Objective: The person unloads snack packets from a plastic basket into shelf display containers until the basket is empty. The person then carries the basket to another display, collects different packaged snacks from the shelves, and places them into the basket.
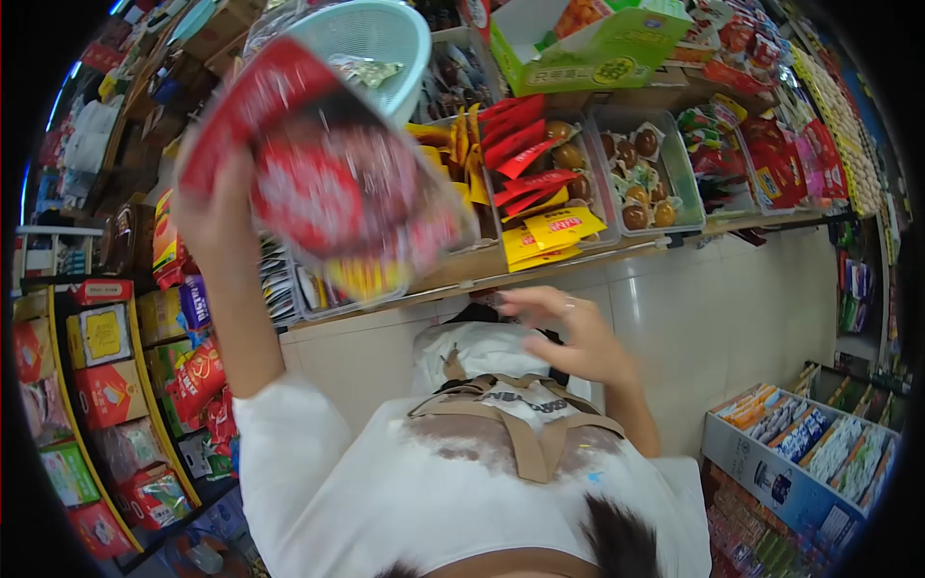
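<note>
A large red package (313, 178) with a clear lower part, blurred by motion, is gripped at its left side by my left hand (220, 197). It hangs over the shelf's left part, in front of a light-blue basket (409, 48). My right hand (564, 328) is in front of my body, below the shelf edge, with its fingers apart and nothing in them. Close above it are yellow packets (549, 236) and red packets (515, 135) in a clear bin. Beside them, another clear bin (696, 202) holds brown, round wrapped items (636, 193).
The wooden shelf edge (626, 249) runs across in front of me. A green carton (588, 58) stands at the back. Shelves with boxed snacks (111, 390) are at the left. At the lower right is a box (790, 472) of packets. Tiled floor (703, 318) shows between.
</note>
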### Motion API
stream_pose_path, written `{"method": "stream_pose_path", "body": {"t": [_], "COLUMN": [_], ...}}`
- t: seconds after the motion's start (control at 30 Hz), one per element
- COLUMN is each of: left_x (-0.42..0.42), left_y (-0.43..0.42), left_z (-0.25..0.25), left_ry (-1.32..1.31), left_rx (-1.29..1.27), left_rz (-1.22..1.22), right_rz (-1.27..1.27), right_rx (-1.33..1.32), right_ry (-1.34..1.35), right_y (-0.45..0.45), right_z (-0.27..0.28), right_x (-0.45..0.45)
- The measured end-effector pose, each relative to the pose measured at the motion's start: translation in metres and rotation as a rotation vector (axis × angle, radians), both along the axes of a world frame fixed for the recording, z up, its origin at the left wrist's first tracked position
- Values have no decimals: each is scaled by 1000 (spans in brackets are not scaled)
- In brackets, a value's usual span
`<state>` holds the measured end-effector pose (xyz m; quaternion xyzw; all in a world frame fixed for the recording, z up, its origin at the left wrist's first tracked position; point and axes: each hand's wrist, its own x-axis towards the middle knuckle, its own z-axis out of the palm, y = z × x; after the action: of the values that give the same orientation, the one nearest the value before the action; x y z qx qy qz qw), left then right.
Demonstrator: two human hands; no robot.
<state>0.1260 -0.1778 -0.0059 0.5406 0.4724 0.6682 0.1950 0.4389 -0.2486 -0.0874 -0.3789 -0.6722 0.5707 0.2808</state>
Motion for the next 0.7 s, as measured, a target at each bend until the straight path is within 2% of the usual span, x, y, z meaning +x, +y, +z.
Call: {"method": "stream_pose_path", "body": {"t": [0.03,0.07,0.1,0.13,0.17,0.2,0.23,0.27,0.3,0.33,0.37,0.4,0.47,0.57,0.6,0.63,0.67,0.7], "left_x": [20,48,54,69,91,106,107,108,108,108,108,108,115,129,131,132,130,131], "left_y": [-25,-40,-59,-71,-76,-81,-89,-97,-103,-103,-101,-99,-102,-104,-102,-99,-96,-96], "left_z": [-6,-15,-33,-45,-49,-52,-55,-58,-59,-60,-60,-59,-73,-74,-71,-70,-72,-74], "left_ry": [97,132,301,262,73,-115,-120,-18,83,79,251,427,410,357,440,521,452,451], "left_rx": [-4,107,102,116,150,181,182,82,-19,-17,-8,0,-50,-131,-73,-12,-28,-15], "left_rz": [-7,50,117,105,29,-45,-38,-21,0,16,-165,-348,-383,-460,-449,-436,-503,-503], "right_rz": [53,36,156,283,282,226,165,39,49,-133,-310,-293,-316,-416,-468,-596,-720,-893], "right_rx": [-47,-48,100,249,251,-76,-411,-488,-494,-434,-364,-359,-292,-129,-200,-115,-27,19], "right_ry": [78,71,86,99,92,390,680,892,886,860,831,829,589,436,403,305,207,251], "right_y": [2,1,-1,-2,-4,-9,-16,-23,-25,-25,-22,-18,-12,-8,-9,-9,-7,-4], "right_z": [2,-11,-35,-48,-45,-40,-37,-52,-51,-49,-47,-44,-38,-21,-15,-24,-33,-34], "right_x": [-10,-17,-22,-27,-32,-37,-38,-35,-29,-19,-9,2,26,41,50,65,82,95]}}
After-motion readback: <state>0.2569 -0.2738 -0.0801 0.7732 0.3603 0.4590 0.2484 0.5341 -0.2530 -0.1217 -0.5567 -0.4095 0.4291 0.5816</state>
